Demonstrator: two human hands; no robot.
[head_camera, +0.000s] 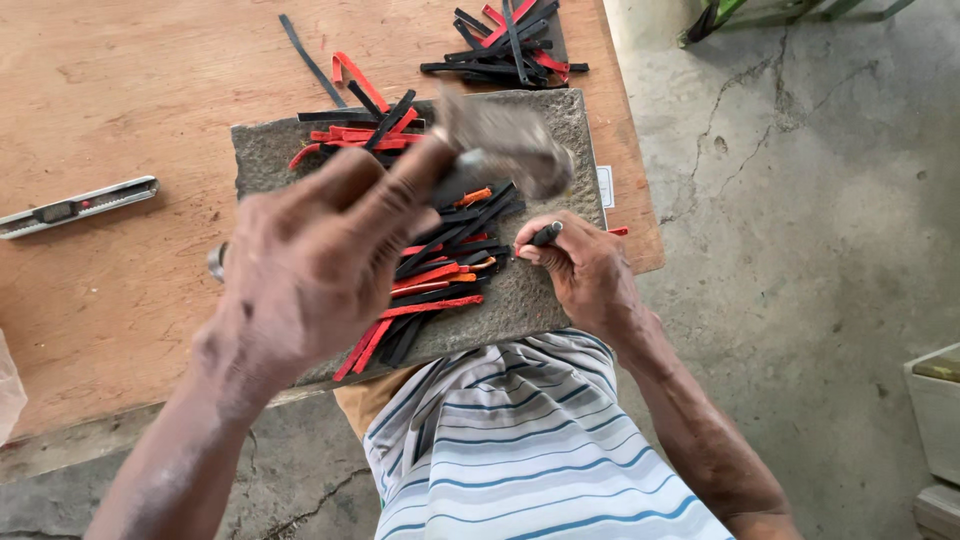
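left hand (310, 265) grips a blurred hammer (500, 150); right hand (580, 265) pinches a punch (546, 234) over strips (440, 270).

Two bare forearms reach forward from the bottom of the view. The left hand (310, 265) is raised high and close, back upward, fingers curled tight in a fist-like grip, slightly blurred. The right hand (578, 265) sits lower, knuckles up, thumb and fingertips pinched together, wrist bent inward.

- The left hand (310, 265) gripped a blurred hammer (500, 150) above the stone slab (545, 290).
- The right hand (580, 265) pinched a dark punch (545, 234) upright beside red and black strips (435, 265).
- A utility knife (78, 206) lay on the table (120, 90).
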